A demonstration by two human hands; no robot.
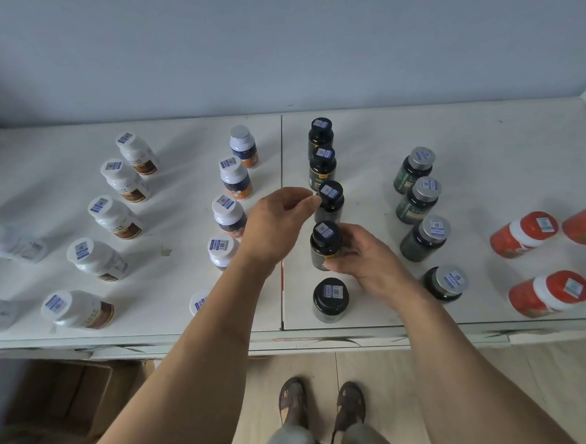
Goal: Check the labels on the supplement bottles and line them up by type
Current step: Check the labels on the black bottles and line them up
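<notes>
Right hand [362, 258] wrapped round a dark black-capped supplement bottle [324, 245] at frame centre, fourth in its column, left hand [278, 222] fingertips pinched together beside the third black-capped bottle [329, 200] — holding nothing — white worktop [485, 134], sorted columns.

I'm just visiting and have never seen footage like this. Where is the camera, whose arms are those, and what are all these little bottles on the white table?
There is no machine here: the one picture comes from a camera worn on a person's head, looking down at their own bare arms and sandalled feet. The white table carries supplement bottles lined up by type: white bottles with brown labels, white ones with blue and orange labels, black-capped dark bottles, grey-capped green bottles, and red bottles lying on their sides at the right. The right hand grips the fourth black-capped bottle in the row. The left hand reaches its pinched fingertips to the cap of the third black-capped bottle.
</notes>
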